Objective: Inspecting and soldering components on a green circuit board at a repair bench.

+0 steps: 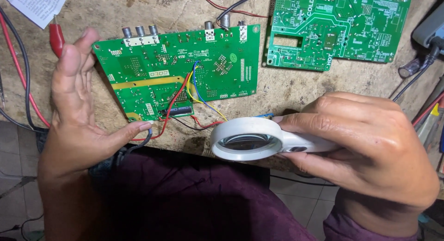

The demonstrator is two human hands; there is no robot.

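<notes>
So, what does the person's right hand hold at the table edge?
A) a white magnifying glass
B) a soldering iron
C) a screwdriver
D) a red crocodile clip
A: the right hand is closed around the handle of a white magnifying glass, whose round lens sits near the green circuit board.

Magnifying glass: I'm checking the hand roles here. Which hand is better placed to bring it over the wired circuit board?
Right, probably. The right hand already grips the magnifying glass by its handle, beside the circuit board. The left hand is open at the board's left edge.
</notes>
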